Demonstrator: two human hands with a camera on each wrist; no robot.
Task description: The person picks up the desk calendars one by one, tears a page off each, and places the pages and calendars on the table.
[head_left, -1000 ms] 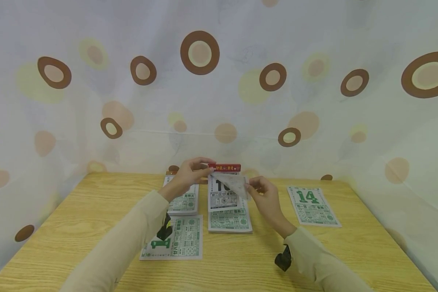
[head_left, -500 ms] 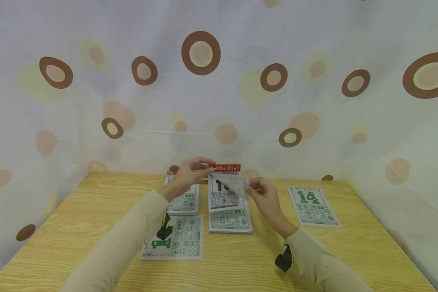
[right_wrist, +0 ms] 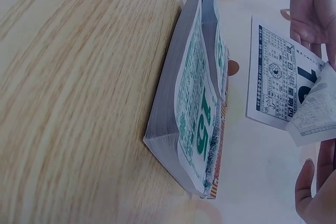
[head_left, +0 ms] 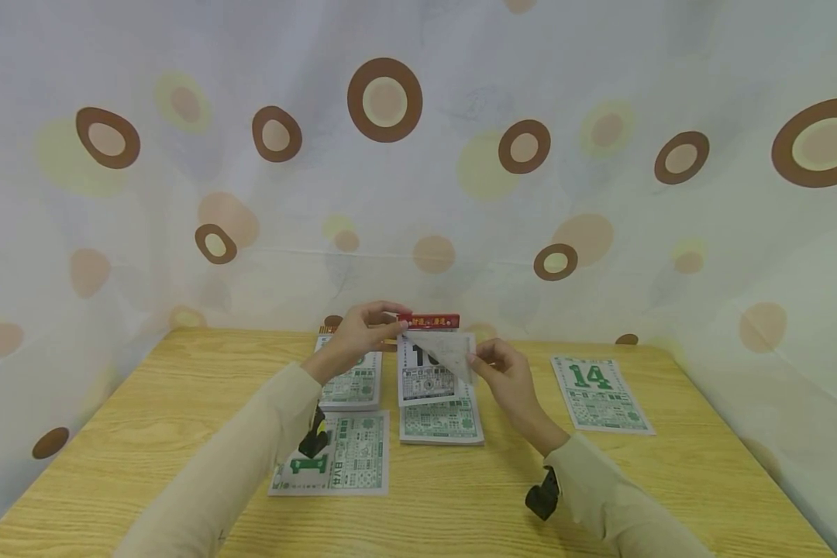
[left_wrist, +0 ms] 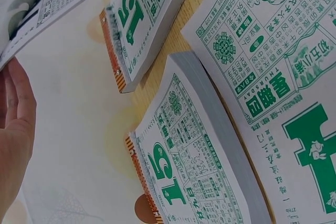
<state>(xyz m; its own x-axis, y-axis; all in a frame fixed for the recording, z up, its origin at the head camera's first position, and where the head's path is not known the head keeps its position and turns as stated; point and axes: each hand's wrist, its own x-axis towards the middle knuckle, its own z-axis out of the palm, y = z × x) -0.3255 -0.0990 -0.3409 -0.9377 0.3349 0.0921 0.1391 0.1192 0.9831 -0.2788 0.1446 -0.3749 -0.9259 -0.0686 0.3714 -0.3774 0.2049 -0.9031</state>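
Note:
In the head view, my left hand (head_left: pixel 357 341) pinches the upper left of a small tear-off calendar (head_left: pixel 425 386) by its red header strip (head_left: pixel 432 321). It is held up in front of a thicker calendar pad (head_left: pixel 442 426). My right hand (head_left: pixel 508 378) pinches the lifted corner of the top sheet (head_left: pixel 453 350), which is folded diagonally so its pale back shows. Beneath it a black number is partly covered. The right wrist view shows the small calendar clear of the pads, with the sheet (right_wrist: pixel 315 111) still joined near the top.
A second calendar pad (left_wrist: pixel 184 166) showing a green 15 lies beside the first. In front of it is a loose sheet (head_left: pixel 359 453), turned sideways. Another sheet with a green 14 (head_left: pixel 590 377) lies at the right of the wooden table (head_left: pixel 460 511). A patterned curtain (head_left: pixel 418 201) hangs behind.
Almost nothing differs. Both hands keep their grip, and the folded sheet has shifted only very slightly; the head view has drifted a little.

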